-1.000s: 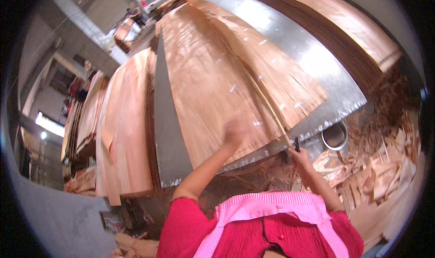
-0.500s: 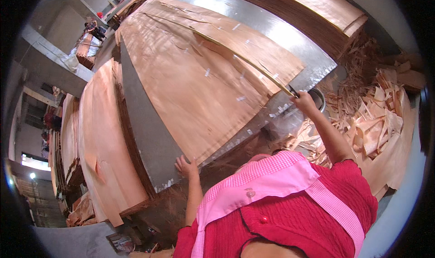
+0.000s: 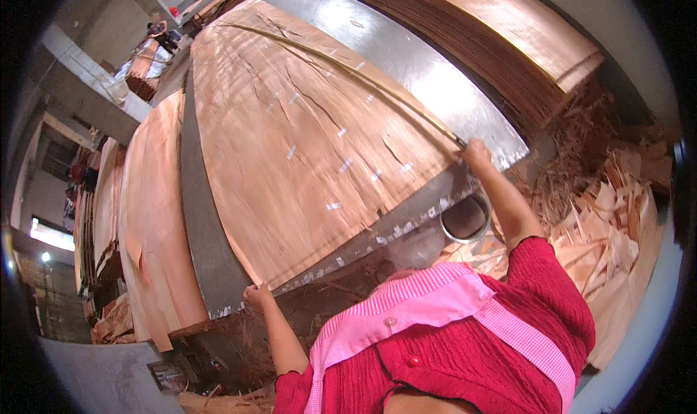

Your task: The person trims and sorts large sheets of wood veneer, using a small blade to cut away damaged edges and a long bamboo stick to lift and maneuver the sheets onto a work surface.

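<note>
A large, thin wood veneer sheet (image 3: 312, 152) lies on a grey metal-topped table (image 3: 428, 58). Cracks run along it, and small whitish tape pieces dot its surface. My left hand (image 3: 258, 298) is closed at the sheet's near left corner, its fingers curled at the edge. At the near right corner my right hand (image 3: 475, 155) is closed round the dark end of a long, thin stick (image 3: 385, 88). The stick stretches away along the sheet's right edge. Whether my right fingers also pinch the veneer is hidden.
Stacks of veneer stand left (image 3: 156, 218) and far right (image 3: 501, 51) of the table. A round metal container (image 3: 465, 219) sits below the near right corner. Veneer scraps (image 3: 606, 232) are heaped at the right. A person (image 3: 161, 36) is far off at upper left.
The stick has moved from across the veneer to its right edge, and the strip beyond it no longer shows. My left hand, spread before, has moved slightly left and closed on the corner.
</note>
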`<state>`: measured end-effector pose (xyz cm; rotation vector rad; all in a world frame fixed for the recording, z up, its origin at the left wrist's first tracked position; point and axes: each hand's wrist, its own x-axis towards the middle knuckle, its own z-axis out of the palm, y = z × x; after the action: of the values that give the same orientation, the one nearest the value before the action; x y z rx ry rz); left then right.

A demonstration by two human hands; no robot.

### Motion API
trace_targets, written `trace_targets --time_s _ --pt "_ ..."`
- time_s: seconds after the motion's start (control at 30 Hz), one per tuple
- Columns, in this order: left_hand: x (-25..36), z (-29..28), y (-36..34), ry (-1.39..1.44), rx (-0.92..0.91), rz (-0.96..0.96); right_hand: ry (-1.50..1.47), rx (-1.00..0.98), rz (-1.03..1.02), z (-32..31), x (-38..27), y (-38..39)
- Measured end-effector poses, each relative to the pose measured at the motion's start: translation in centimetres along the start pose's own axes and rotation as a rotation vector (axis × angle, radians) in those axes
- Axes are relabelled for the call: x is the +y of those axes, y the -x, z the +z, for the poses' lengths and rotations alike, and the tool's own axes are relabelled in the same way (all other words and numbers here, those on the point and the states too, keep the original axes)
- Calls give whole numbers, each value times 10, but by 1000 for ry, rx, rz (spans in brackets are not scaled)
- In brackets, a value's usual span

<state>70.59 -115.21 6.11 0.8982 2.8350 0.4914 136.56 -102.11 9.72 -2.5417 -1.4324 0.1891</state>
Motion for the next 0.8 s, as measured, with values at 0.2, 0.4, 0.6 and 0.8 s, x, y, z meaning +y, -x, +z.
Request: trace_targets --time_s 0.2,0.4,0.6,0.8 --pt "7 10 -8 1562 -248 -324 -58 -101 13 16 -2 -25" --pt "-20 37 -24 1213 86 -372 -66 -246 -7 -33 2 -16" --pt "2 18 14 1296 -161 -289 -105 -171 131 -21 89 48" --pt "14 17 -13 1499 -247 -189 -71 -145 235 -14 76 61"
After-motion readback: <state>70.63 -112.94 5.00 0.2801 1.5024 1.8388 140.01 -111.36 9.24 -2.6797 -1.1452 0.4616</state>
